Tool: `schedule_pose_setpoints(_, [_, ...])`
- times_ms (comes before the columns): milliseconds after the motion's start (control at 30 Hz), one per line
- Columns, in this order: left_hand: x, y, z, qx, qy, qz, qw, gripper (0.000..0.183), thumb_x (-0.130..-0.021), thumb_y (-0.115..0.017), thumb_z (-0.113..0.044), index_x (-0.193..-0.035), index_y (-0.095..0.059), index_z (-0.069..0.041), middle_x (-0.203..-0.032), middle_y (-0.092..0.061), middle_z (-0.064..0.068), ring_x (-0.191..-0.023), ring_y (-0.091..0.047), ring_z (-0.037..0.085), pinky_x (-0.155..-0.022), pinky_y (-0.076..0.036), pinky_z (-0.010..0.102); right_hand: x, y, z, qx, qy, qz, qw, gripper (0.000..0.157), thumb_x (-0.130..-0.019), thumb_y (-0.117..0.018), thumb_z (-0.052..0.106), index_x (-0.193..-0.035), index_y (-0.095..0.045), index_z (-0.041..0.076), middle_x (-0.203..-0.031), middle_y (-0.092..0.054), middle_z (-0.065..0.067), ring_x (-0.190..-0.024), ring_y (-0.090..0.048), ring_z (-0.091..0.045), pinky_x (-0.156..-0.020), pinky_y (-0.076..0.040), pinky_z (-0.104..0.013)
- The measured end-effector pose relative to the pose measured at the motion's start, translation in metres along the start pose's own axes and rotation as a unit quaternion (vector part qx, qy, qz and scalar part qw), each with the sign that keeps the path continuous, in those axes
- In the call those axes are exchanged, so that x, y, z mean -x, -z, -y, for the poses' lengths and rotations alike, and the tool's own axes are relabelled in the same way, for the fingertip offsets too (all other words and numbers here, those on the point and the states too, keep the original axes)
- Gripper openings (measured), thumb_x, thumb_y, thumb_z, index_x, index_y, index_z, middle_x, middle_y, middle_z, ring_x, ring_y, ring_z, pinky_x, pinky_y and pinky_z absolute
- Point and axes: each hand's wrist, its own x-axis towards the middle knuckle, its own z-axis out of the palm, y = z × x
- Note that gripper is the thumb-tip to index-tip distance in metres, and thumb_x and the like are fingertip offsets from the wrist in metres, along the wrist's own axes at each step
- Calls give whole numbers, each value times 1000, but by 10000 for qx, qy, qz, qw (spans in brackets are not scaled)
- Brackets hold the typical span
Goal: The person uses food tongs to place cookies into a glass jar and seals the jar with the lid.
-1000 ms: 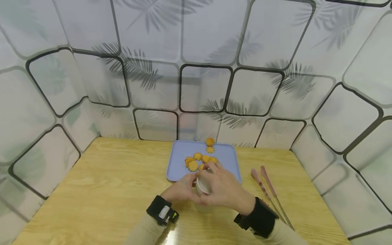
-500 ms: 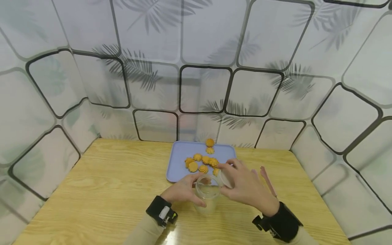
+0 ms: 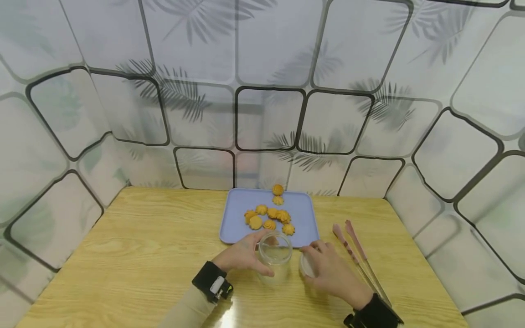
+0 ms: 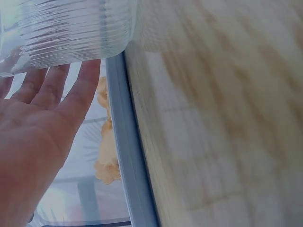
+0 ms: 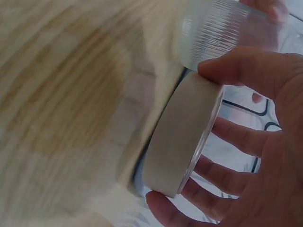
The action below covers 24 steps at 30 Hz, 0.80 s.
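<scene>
Jar (image 3: 280, 269) of clear ribbed glass stands upright and uncovered at the lower centre of the head view, just in front of a blue tray (image 3: 235, 202). The left hand (image 3: 243, 255) has its grip wrapped about the jar's side, thumb nearer the camera and fingers behind the glass. To the right of the jar, the right hand (image 3: 334, 273) holds the pale round lid (image 5: 182, 135) in a grip across its edge, thumb at one end and fingertips at the other; the lid is tilted, low over the table (image 3: 156, 246), and whether it touches the wood cannot be told. Swirled golden cookies (image 3: 269, 224) lie scattered on the tray, most bunched at its middle, two toward its back edge. Pink-tipped tongs (image 3: 356, 239) lie at the lower right, apart from both hands. Judging by this, the opening is done, since the lid is fully off; putting that lid down looks unfinished, as the fingers have not yet let go. No cookie shows inside the glass, and neither cookies nor tongs are being handled.
</scene>
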Motion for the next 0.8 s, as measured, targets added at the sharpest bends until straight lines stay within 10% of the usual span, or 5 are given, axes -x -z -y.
schedule_pose_setpoints(800, [1, -1, 0, -3, 193, -41, 9998, 89, -71, -93, -15, -147, -47, -23, -143, -54, 17, -130, -50, 24, -111, -39, 49, 4, -21, -11, -70, -355, 207, 9991, 58, -71, -86, 22, -124, -65, 12, -129, -62, -9, -111, -58, -30, -75, -55, -47])
